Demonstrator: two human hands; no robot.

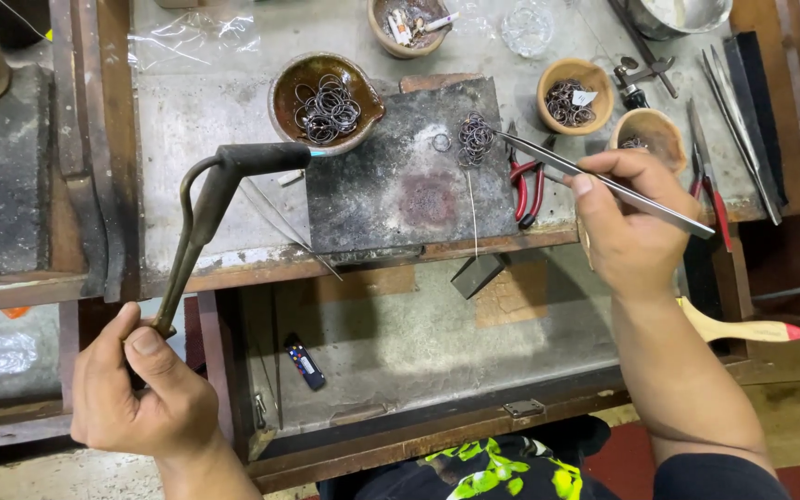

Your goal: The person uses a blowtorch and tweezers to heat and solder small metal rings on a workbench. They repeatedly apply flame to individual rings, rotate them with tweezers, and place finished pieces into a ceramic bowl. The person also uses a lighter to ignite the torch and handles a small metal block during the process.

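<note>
Two hands: both are kept busy over a scorched work table (pixel 187 111), seen from above.
Left hand (pixel 141 389): wrapped shut around the bottom of a bent metal torch (pixel 206 213), thumb laid along the stem. The dark nozzle is pointed right, level with the charred slab.
Right hand (pixel 631 222): long steel tweezers (pixel 594 176) are pinched between thumb and fingers, so the hand is closed on them.
Tweezer tips: held at a small bunch of wire rings (pixel 476 137) near the slab's top right corner (whether the rings are actually gripped can't be made out).
Slab: a blackened soldering block (pixel 400 194) is set on the table, with one loose ring (pixel 442 142) lying just beside the bunch and a thin wire running down from it.
Brown bowl (pixel 326 100): filled with more wire rings, touching the slab's top left corner.
Other bowls: a tan bowl (pixel 574 93) of rings sits to the right, another one is half hidden behind the right hand.
Red-handled pliers (pixel 528 185): laid just right of the slab.
Drawer (pixel 400 352): pulled open below the table edge, a small blue lighter (pixel 306 366) is lying in it.
Brush (pixel 743 329): a wooden handle with a red tip is seen by the right wrist.
</note>
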